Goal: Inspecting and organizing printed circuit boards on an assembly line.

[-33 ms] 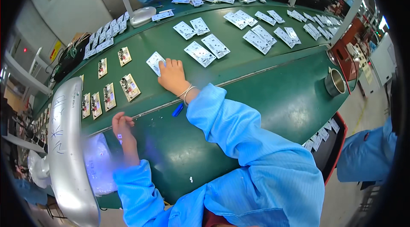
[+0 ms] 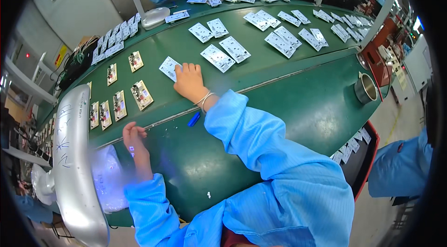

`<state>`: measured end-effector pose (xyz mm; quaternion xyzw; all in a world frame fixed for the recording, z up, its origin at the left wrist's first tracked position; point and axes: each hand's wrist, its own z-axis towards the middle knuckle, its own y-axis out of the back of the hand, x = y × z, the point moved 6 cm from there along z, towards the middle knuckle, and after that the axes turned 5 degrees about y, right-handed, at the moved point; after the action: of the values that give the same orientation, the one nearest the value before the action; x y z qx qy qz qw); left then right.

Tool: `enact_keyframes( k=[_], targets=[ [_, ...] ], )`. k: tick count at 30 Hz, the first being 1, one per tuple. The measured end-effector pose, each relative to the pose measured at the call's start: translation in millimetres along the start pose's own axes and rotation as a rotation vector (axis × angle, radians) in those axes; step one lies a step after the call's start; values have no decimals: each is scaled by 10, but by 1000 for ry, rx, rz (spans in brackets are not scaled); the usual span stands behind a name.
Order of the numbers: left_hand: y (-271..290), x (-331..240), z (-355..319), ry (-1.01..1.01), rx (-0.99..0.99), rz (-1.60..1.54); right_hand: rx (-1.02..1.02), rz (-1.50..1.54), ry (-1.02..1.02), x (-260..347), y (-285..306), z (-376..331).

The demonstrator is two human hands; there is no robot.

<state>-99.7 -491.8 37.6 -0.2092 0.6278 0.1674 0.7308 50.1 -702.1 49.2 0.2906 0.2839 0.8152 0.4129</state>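
right hand (image 2: 190, 82) touches white board (image 2: 167, 67) — left hand (image 2: 135, 138) near bag (image 2: 106, 178)

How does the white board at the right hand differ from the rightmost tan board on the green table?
The white board shows a pale face with small dark marks; the tan board shows raised dark parts.
The right hand partly covers the white board, while the tan board is uncovered.
Both are rectangular and lie on the green table.
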Motion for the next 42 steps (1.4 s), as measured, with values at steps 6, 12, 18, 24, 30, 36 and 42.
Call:
enact_keyframes(
  k=[6,12,18,24,30,36,42],
  targets=[
    [-28,-109,-73,-152,46,163,-11,264,68,-58,256,11],
    [-420,-466,-558,-583,183,856,115,667,552,329,941,-473],
    [-423,-537,-977,-704,430,838,209,839,809,463,1288,-986],
    [-403,-612,-1073,-747,469,713,215,882,832,504,1318,-1018],
    [-139,-1021,-1013,-913,319,897,131,769,812,580,1334,-968],
    [477,-1206,-861,-994,20,836,276,665,653,512,1143,-969],
    [895,-1266,-845,-1063,-212,743,413,632,665,571,1036,-974]
  ],
)
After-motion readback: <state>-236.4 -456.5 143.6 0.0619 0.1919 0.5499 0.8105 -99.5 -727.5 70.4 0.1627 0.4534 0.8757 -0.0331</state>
